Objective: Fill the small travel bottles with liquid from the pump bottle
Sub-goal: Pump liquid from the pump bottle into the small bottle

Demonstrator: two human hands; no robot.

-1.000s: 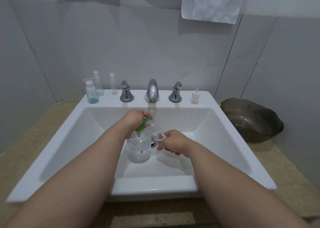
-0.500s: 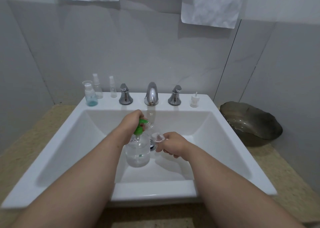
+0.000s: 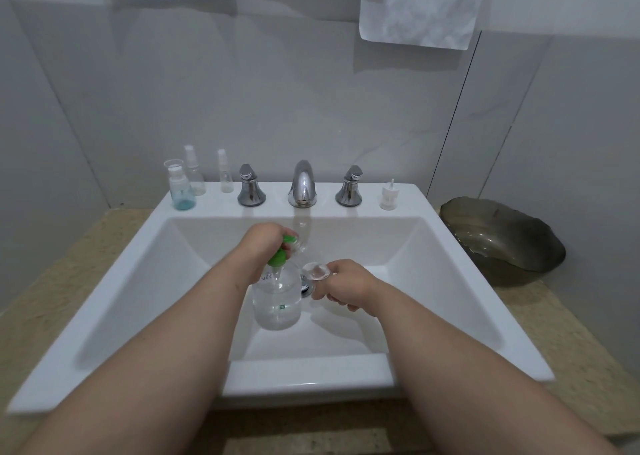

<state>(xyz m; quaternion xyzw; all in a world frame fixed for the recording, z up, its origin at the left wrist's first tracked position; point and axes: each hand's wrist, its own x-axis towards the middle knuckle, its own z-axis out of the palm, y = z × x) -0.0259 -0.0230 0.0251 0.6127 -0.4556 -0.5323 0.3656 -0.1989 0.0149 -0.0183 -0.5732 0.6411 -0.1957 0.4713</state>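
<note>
1. A white sink (image 3: pixel 450 233) sits in a beige counter against grey wall tiles. Both hands work over its basin, probably so that spills run to the drain (image 3: pixel 306 287).
2. The left hand (image 3: pixel 263 245) is curled tight round the green head of the pump bottle (image 3: pixel 277 302), which stands upright mid-basin, seemingly ready for a press.
3. The right hand (image 3: pixel 346 281) pinches a clear travel bottle (image 3: pixel 316 270) at the pump bottle's 2 o'clock, mouth up just under the nozzle.
4. Three small bottles (image 3: pixel 194 177) wait on the ledge at 10 o'clock, and a loose spray cap (image 3: pixel 388 198) at 2.
5. The faucet (image 3: pixel 302 184) at 12 overhangs near the pump head.
</note>
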